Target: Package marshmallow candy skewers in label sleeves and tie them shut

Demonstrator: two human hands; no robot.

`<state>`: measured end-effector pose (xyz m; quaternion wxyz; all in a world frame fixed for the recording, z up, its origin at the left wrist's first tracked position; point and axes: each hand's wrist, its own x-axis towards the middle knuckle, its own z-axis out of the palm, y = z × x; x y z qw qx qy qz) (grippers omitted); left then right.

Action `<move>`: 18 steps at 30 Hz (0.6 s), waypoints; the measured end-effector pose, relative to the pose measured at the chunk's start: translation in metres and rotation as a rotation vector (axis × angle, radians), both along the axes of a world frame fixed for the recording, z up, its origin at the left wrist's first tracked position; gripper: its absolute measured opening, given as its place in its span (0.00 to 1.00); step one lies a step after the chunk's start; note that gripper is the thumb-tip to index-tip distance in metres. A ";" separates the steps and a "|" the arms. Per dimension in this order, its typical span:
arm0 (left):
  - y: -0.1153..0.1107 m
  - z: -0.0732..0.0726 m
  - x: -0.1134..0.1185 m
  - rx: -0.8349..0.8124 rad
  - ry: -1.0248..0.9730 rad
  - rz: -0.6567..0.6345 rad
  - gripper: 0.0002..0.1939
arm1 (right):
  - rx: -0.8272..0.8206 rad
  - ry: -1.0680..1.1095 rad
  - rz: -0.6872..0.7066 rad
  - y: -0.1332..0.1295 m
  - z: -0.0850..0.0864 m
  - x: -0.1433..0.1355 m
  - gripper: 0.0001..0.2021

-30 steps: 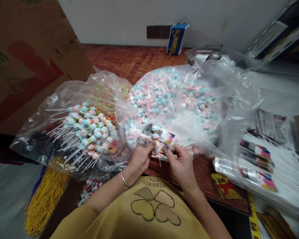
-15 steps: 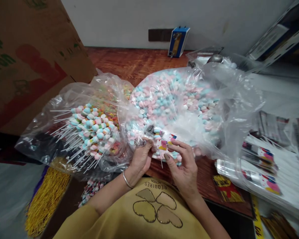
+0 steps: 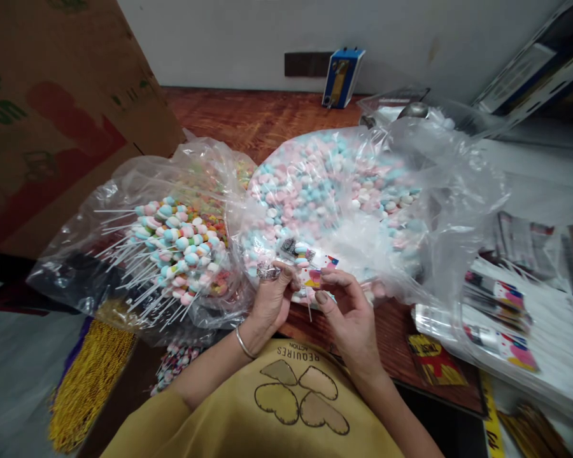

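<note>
Plastic pkt (image 3: 310,277) part hid. by L hand (image 3: 270,303).

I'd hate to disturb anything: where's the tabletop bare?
Bare tabletop lies at the back, between the cardboard box, blue device and marshmallow bag; a smaller patch lies between the right hand and gold packet. Marshmallow skewers crowd the left.

You have two hands (image 3: 273,302) (image 3: 357,321), one bangle (image 3: 241,342), four heart outlines (image 3: 275,401) on your shirt (image 3: 219,426), one blue device (image 3: 342,77), one printed cardboard box (image 3: 76,127), skewered sweets (image 3: 181,245) too clustered to count.
</note>
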<state>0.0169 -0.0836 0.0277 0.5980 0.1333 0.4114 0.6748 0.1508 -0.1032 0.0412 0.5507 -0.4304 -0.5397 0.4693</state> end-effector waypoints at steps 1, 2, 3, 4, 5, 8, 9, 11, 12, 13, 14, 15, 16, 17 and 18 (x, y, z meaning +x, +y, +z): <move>0.000 -0.001 0.000 -0.003 -0.005 0.007 0.29 | 0.004 -0.007 0.005 0.000 0.000 0.000 0.08; 0.000 -0.002 -0.001 -0.005 -0.011 0.015 0.28 | 0.008 -0.019 0.007 0.000 -0.001 0.000 0.07; 0.000 -0.003 -0.001 -0.006 -0.018 0.022 0.28 | 0.011 -0.035 0.007 -0.001 -0.001 0.001 0.06; 0.001 -0.003 -0.001 -0.004 -0.023 0.029 0.28 | 0.014 -0.055 0.004 -0.001 -0.001 0.001 0.05; 0.001 -0.003 -0.002 -0.001 -0.027 0.033 0.28 | 0.018 -0.076 0.000 -0.002 -0.001 0.001 0.04; 0.002 0.000 -0.003 0.008 -0.021 0.032 0.28 | 0.025 -0.125 -0.003 -0.003 -0.002 0.002 0.04; 0.002 0.001 -0.003 0.008 -0.018 0.031 0.28 | 0.025 -0.130 -0.002 -0.003 -0.003 0.002 0.04; 0.003 0.003 -0.003 0.005 -0.020 0.029 0.28 | 0.020 -0.130 0.000 -0.003 -0.004 0.001 0.06; 0.002 0.003 -0.002 0.003 -0.022 0.029 0.28 | 0.020 -0.128 -0.001 -0.002 -0.004 0.001 0.07; 0.002 0.003 -0.001 -0.002 -0.022 0.026 0.28 | 0.025 -0.128 -0.002 -0.002 -0.004 0.000 0.07; 0.001 0.003 0.000 -0.007 -0.018 0.020 0.28 | 0.032 -0.132 0.002 -0.002 -0.003 -0.002 0.07; 0.000 0.003 0.002 -0.012 -0.011 0.012 0.27 | 0.038 -0.136 0.015 -0.002 -0.003 -0.003 0.08; -0.001 0.002 0.003 -0.013 0.001 0.003 0.26 | 0.040 -0.139 0.036 -0.001 -0.002 -0.005 0.08; -0.002 0.002 0.004 -0.011 0.014 -0.004 0.25 | 0.039 -0.141 0.058 -0.001 -0.001 -0.006 0.09; -0.003 0.002 0.006 -0.005 0.025 -0.008 0.24 | 0.032 -0.142 0.074 0.000 0.000 -0.007 0.09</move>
